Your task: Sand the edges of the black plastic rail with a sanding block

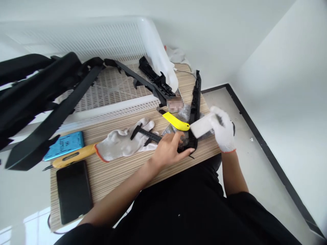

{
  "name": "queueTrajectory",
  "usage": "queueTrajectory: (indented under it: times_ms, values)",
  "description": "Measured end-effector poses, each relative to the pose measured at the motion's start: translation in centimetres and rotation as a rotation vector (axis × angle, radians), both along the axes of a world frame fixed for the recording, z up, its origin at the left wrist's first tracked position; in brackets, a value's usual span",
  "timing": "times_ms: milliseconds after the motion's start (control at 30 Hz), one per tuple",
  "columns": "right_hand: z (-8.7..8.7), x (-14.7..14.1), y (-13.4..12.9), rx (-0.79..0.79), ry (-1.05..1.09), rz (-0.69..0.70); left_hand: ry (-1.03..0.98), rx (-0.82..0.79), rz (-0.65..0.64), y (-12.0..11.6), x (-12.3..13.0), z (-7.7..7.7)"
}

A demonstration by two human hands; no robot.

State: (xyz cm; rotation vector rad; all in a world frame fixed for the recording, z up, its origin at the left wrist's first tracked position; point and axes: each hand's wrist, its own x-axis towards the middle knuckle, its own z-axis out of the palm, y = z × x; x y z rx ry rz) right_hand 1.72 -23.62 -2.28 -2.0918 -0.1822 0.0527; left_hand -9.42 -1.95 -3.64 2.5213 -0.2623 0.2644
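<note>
My bare left hand (pixel 168 148) is at the near end of a long, narrow black plastic trim piece (pixel 195 98), with thumb and fingers on it. The piece points away from me, and clear wrapping (pixel 184 114) lies under it. In its white knitted glove, my right hand (pixel 222 128) is closed on a flat white rectangular pad (pixel 201 126), held over the trim piece's right side. Just left of the piece is a yellow-handled cutter (pixel 176 121). A black caliper (pixel 148 133) rests on an unworn white glove (pixel 120 143) beside my left hand.
Behind the table (pixel 109 183) stands a white slatted basket (pixel 120 105). More black trim pieces (pixel 58 88) stick out over its left side. At the table's left are a black phone (pixel 74 192), a blue box (pixel 66 144) and a yellow-handled tool (pixel 74 156). A wall rises at right.
</note>
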Motion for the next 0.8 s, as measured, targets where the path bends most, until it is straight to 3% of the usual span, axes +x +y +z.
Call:
queueTrajectory:
  times_ms: [100, 167, 267, 533, 800]
  values:
    - [-1.3, -0.5, 0.3, 0.044, -0.014, 0.09, 0.068, 0.18, 0.136, 2.4, 3.1, 2.5]
    - [-1.8, -0.5, 0.4, 0.051, -0.029, 0.072, 0.205, 0.36, 0.232, 3.5, 5.4, 3.5]
    - [-2.1, -0.4, 0.3, 0.06, -0.012, 0.042, 0.348, 0.545, 0.203, 4.1, 8.0, 3.8]
    - [-2.1, -0.1, 0.1, 0.066, 0.016, 0.042, 0.416, 0.535, 0.152, 3.6, 9.7, 3.4]
    - [-3.0, -0.2, -0.1, 0.148, -0.087, 0.009, 0.362, 0.607, 0.167, 2.5, 8.7, 3.9]
